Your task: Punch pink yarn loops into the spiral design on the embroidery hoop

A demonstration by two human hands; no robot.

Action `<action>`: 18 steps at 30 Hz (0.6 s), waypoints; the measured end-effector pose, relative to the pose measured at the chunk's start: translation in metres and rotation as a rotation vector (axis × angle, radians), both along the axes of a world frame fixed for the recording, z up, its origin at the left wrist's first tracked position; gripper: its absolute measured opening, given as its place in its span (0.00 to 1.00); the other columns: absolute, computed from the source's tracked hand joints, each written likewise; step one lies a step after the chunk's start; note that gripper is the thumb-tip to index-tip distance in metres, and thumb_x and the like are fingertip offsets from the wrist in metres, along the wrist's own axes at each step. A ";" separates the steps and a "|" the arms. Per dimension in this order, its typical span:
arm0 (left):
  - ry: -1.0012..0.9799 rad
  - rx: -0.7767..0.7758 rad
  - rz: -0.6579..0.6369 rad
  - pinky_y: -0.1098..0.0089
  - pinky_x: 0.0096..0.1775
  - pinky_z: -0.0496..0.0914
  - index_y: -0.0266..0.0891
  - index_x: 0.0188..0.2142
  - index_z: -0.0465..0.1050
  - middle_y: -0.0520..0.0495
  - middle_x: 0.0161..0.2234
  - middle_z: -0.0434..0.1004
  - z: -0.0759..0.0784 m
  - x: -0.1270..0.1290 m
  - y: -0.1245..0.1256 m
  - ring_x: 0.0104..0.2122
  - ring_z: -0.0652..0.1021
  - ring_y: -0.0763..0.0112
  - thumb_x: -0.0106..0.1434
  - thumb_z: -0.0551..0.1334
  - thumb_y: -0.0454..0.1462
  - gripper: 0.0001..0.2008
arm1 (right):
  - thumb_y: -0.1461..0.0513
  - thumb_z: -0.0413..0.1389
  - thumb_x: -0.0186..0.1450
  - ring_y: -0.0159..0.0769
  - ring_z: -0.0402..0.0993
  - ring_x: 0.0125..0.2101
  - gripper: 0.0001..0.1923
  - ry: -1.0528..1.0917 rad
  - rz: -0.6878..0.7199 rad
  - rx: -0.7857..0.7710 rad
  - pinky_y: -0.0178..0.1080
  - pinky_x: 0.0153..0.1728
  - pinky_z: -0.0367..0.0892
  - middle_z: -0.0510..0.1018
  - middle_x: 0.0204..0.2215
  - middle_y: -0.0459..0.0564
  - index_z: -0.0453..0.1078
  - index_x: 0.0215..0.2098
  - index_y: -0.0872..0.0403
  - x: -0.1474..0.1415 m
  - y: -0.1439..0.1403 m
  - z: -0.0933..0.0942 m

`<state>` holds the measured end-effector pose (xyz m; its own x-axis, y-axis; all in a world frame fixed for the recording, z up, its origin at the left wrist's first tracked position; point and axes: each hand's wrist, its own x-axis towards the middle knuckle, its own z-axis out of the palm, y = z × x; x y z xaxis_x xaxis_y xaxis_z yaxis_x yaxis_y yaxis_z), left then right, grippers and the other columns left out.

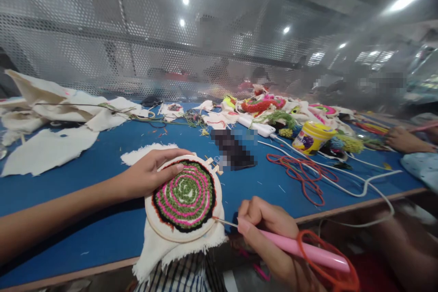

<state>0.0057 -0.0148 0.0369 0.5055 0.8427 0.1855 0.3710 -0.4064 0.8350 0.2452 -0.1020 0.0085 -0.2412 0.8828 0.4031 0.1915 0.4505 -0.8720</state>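
Observation:
My left hand point(155, 171) grips the upper left rim of a round embroidery hoop point(219, 187), its thumb lying on the stitching. White fabric point(181, 251) with frayed edges is stretched in the hoop and hangs below it. The loopy yarn pattern point(186, 189) shows green and pink rings inside a black border, with some orange at the lower left edge. My right hand point(268, 232) is closed around a punch needle point(308, 252) with a pink handle. Its metal tip meets the fabric just outside the black border at the right. Orange yarn point(352, 278) loops around the handle.
A dark blurred object point(232, 148) lies behind the hoop on the blue table point(112, 219). To the right are orange yarn point(301, 171), a white power strip point(256, 125), cables and a yellow tub point(313, 138). Cloth point(51, 148) piles up at left. Another person's hand point(409, 139) is at far right.

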 end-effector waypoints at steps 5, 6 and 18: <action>-0.008 -0.008 0.004 0.66 0.48 0.68 0.35 0.50 0.69 0.42 0.48 0.74 -0.001 0.000 0.000 0.48 0.73 0.58 0.61 0.58 0.46 0.22 | 0.62 0.50 0.62 0.26 0.56 0.20 0.14 0.007 0.047 0.014 0.33 0.24 0.51 0.59 0.18 0.40 0.52 0.21 0.53 0.001 0.000 -0.001; -0.011 -0.006 0.005 0.65 0.48 0.68 0.35 0.50 0.69 0.42 0.48 0.74 -0.001 0.000 0.000 0.48 0.73 0.58 0.61 0.58 0.46 0.22 | 0.62 0.50 0.62 0.26 0.56 0.20 0.14 0.011 0.058 0.022 0.33 0.24 0.52 0.59 0.18 0.40 0.52 0.21 0.53 0.001 0.001 -0.002; -0.042 -0.030 0.013 0.64 0.47 0.69 0.33 0.49 0.69 0.41 0.46 0.75 0.001 0.002 -0.002 0.45 0.75 0.58 0.60 0.58 0.46 0.22 | 0.66 0.51 0.61 0.25 0.60 0.22 0.11 -0.224 0.084 0.186 0.31 0.25 0.55 0.61 0.20 0.40 0.53 0.24 0.53 -0.007 0.001 0.001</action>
<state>0.0074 -0.0172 0.0380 0.4864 0.8548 0.1808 0.3403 -0.3760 0.8619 0.2384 -0.1010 0.0096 -0.4117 0.7718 0.4845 0.3251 0.6211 -0.7131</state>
